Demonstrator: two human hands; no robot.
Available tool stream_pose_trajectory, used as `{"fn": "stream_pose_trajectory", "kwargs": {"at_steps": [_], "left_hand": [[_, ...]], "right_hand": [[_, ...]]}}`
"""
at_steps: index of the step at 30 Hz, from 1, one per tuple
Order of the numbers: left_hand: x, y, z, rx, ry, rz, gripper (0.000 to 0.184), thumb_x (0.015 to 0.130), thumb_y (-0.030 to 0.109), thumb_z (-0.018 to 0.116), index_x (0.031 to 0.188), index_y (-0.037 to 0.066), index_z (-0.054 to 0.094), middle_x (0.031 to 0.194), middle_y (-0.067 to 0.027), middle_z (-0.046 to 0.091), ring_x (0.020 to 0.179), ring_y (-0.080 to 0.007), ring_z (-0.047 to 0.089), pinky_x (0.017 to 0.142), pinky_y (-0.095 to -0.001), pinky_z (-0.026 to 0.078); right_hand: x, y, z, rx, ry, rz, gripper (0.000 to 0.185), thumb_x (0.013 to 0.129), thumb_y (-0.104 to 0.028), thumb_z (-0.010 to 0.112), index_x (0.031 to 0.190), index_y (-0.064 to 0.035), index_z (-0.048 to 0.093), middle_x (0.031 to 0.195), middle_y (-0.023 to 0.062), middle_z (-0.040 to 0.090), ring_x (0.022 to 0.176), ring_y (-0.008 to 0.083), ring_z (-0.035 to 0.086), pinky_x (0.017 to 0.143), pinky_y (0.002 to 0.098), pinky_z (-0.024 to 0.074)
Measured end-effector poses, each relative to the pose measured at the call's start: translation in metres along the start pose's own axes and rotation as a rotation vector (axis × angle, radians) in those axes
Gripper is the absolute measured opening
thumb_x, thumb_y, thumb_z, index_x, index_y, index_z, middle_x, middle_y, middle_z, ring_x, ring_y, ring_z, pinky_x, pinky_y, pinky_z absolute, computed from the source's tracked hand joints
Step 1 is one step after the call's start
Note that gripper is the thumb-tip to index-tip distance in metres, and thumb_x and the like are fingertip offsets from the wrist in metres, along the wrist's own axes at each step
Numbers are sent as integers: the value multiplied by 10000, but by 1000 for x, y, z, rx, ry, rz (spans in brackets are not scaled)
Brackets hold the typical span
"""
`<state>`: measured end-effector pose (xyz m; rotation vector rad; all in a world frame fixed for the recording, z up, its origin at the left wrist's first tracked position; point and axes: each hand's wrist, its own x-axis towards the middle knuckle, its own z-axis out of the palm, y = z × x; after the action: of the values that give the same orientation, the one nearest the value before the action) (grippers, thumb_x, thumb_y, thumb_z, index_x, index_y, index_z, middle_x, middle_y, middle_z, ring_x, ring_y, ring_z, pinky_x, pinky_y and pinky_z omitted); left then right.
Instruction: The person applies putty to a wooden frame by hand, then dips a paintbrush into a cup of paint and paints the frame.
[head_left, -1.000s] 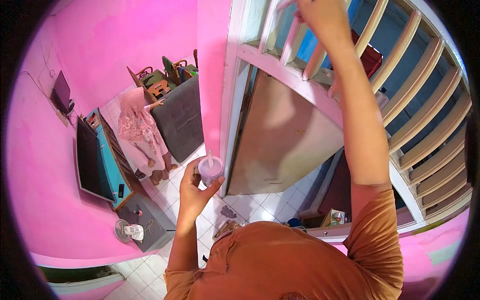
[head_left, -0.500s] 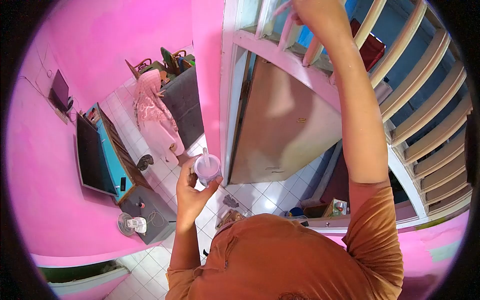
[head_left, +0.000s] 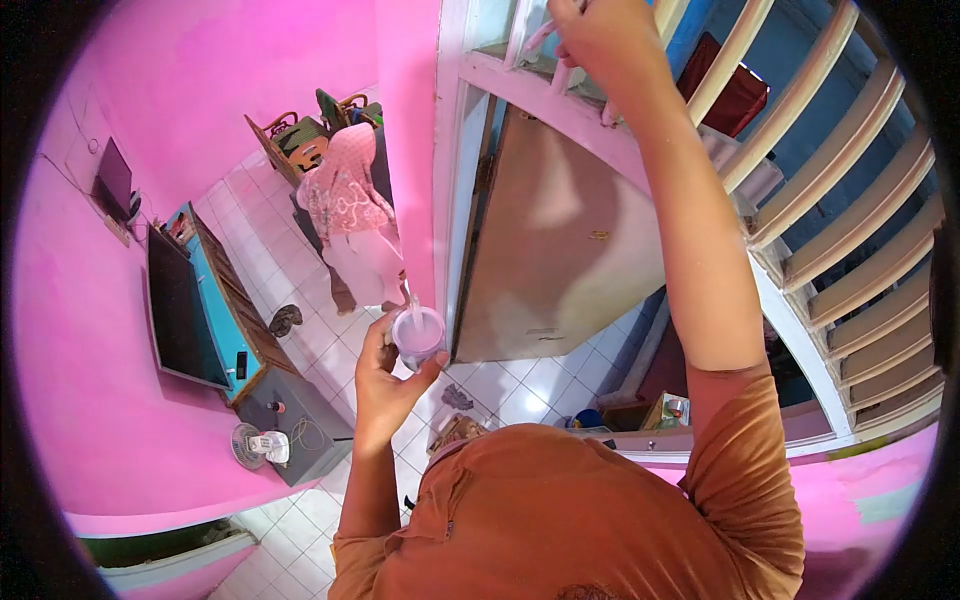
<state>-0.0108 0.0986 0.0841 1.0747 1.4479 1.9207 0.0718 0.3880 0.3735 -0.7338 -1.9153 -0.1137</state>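
My left hand [head_left: 385, 385] is wrapped round a small clear cup [head_left: 420, 350] of pale pink paint, held upright at chest height. A whitish stick [head_left: 416, 306] stands up out of the cup. High at the top, my right hand [head_left: 610, 40] is closed on a slim paintbrush [head_left: 541, 38], its pinkish end pointing left and down beside the window bars. The pink frame rail [head_left: 560, 112] above the door runs just below that hand. My fingers partly hide the brush.
A brown door [head_left: 560, 240] stands ajar beneath the frame. Cream curved bars [head_left: 810, 190] fill the right side. Another person [head_left: 350, 200] in a pink patterned covering is beyond the pink wall edge [head_left: 410, 150]. A television [head_left: 185, 310] and a fan [head_left: 255, 445] are at left.
My right hand has shifted left and slightly down along the frame with the paintbrush. The cup stays nearly in place. The other person has moved right, towards the wall edge.
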Motion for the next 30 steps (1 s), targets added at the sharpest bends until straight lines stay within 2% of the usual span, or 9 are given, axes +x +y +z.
{"fn": "stream_pose_trajectory", "kwargs": {"at_steps": [5,6,8,10,17,20,22,29,30], "left_hand": [[3,-2,1,-26,-4,-14,673,771,-43,842,1360,10,520,1167,-74,667,1109,-168,642,994,-325,486],[3,-2,1,-26,2,-12,673,771,-43,842,1360,10,520,1167,-74,667,1109,-168,642,994,-325,486],[3,1,1,-26,-9,-25,666,772,-42,843,1355,12,525,1173,-72,665,1113,-169,641,994,-326,486],[3,1,1,-18,-2,-25,663,772,-44,841,1353,14,526,1178,-71,662,1114,-169,640,995,-326,485],[2,-3,1,-33,-1,-7,663,774,-38,844,1353,11,525,1192,-71,659,1124,-168,638,1000,-325,482],[2,-2,1,-11,-3,-14,664,774,-35,845,1353,8,521,1194,-71,659,1118,-167,640,993,-324,485],[2,-2,0,-6,-2,-11,665,774,-32,847,1352,7,520,1187,-73,662,1113,-167,642,989,-321,487],[2,-3,-1,-17,10,-35,657,777,-19,851,1347,8,525,1141,-77,677,1074,-163,654,959,-309,497],[1,-1,-1,-19,12,-37,657,777,-19,851,1347,8,525,1141,-77,677,1074,-163,654,959,-309,497]], "right_hand": [[9,-33,-36,135,66,37,323,923,-228,570,863,66,687,799,303,680,803,487,673,784,523,541],[31,-53,-66,286,-287,496,316,920,-222,571,855,64,689,797,299,681,800,482,674,783,525,538],[32,-46,-58,428,-645,952,311,917,-217,572,848,61,691,796,296,683,797,476,676,783,527,536],[1,9,9,-24,-31,-31,297,915,-208,576,835,56,686,774,289,677,791,461,682,770,528,535],[-16,-10,-11,97,2,26,300,924,-204,584,807,56,676,770,283,680,787,451,686,758,523,532],[-19,-4,-2,34,105,-174,309,927,-213,586,816,60,678,784,284,684,783,451,683,764,516,532],[-18,-17,-16,170,-66,66,315,928,-217,589,828,67,679,777,288,677,782,454,681,762,507,534],[-22,-10,-6,83,-9,-57,311,930,-206,593,834,78,678,771,292,675,776,445,692,738,490,544],[-22,-18,-14,134,-54,46,315,934,-211,594,834,75,678,767,290,675,764,439,693,728,490,544]]}}
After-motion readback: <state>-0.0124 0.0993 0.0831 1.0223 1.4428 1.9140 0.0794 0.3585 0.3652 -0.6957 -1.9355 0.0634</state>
